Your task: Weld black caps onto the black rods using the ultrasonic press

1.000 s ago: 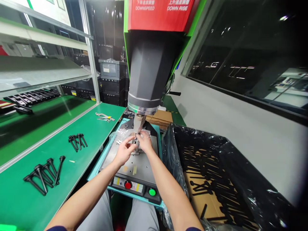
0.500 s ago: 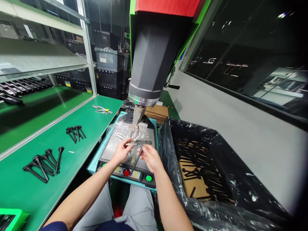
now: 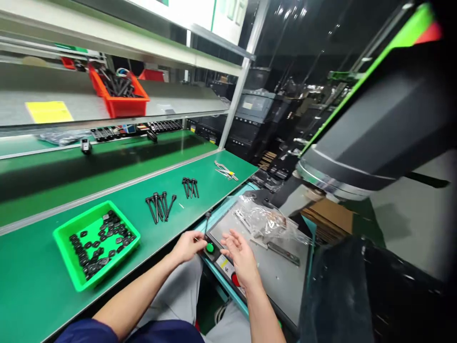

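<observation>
Pinched in the fingers of my left hand (image 3: 187, 247) is a black bolt-like rod (image 3: 207, 220), held upright with its head on top, over the near left corner of the machine base. My right hand (image 3: 241, 257) hovers above the base's front panel, fingers spread and curved, with nothing seen in them. Below it are a red button (image 3: 235, 279) and, between the hands, a green button (image 3: 210, 247). Two groups of similar black ribbed bolts, one nearer (image 3: 160, 207) and one farther (image 3: 190, 187), lie on the green table (image 3: 143, 247).
A green tray (image 3: 76, 281) of small black parts stands on the table at left. Pliers (image 3: 225, 170) lie farther back. Clear plastic film (image 3: 264, 214) and a metal bar (image 3: 283, 253) lie on the base plate, under the grey machine head (image 3: 364, 133). A black-lined bin (image 3: 332, 286) stands at right.
My view has swung left, bringing the green tray into sight. The bolt has passed from my right hand to my left, and my right fingers have opened.
</observation>
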Demonstrator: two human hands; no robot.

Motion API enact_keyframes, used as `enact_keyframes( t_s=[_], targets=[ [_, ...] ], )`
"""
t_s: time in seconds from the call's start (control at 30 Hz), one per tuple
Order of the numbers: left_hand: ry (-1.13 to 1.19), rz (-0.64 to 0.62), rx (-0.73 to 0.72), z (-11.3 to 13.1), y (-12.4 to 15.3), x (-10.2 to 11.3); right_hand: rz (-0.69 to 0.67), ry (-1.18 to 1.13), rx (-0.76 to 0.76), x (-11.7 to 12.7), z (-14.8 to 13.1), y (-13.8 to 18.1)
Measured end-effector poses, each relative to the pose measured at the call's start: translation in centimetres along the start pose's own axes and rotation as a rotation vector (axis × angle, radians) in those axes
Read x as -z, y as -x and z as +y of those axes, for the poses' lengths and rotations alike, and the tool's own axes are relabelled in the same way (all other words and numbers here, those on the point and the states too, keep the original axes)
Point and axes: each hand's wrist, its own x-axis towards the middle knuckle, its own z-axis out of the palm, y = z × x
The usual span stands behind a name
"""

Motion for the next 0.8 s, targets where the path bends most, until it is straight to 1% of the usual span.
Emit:
enact_keyframes(
  t_s=[0.03,0.1,0.17,0.2,0.27,0.33,0.43,0.57,0.67,0.73,0.8],
  targets=[
    [-0.074,0.132,0.045,-0.9,-0.6,1.8,-0.042,0.023,-0.022,-0.4,0.2,0.2],
    [-0.169,0.319,0.122,-2.5,-1.9,5.6,-0.118,0.068,-0.058,-0.8,0.7,0.7],
    [-0.251,0.448,0.194,-3.7,-3.1,9.0,-0.158,0.096,-0.09,-0.6,1.2,1.2],
    [-0.296,0.499,0.229,-4.2,-3.6,10.3,-0.165,0.106,-0.104,-0.4,1.5,1.4],
    [-0.378,0.56,0.289,-4.8,-4.6,12.0,-0.17,0.132,-0.127,0.2,2.0,1.9],
    [-0.437,0.568,0.335,-5.1,-5.4,12.7,-0.175,0.167,-0.147,0.8,2.5,2.3],
    [-0.491,0.536,0.372,-5.0,-6.3,12.7,-0.182,0.197,-0.169,1.7,2.9,2.8],
    [-0.539,0.496,0.371,-4.1,-6.2,12.4,-0.163,0.186,-0.186,2.6,3.1,3.6],
    [-0.569,0.476,0.335,-2.8,-4.6,12.1,-0.121,0.165,-0.208,3.1,3.1,4.5],
    [-0.575,0.448,0.285,-1.9,-2.6,12.0,-0.063,0.15,-0.228,3.9,3.4,5.4],
    [-0.559,0.391,0.216,-1.0,0.2,12.3,0.019,0.143,-0.243,5.4,3.8,6.8]
  ],
)
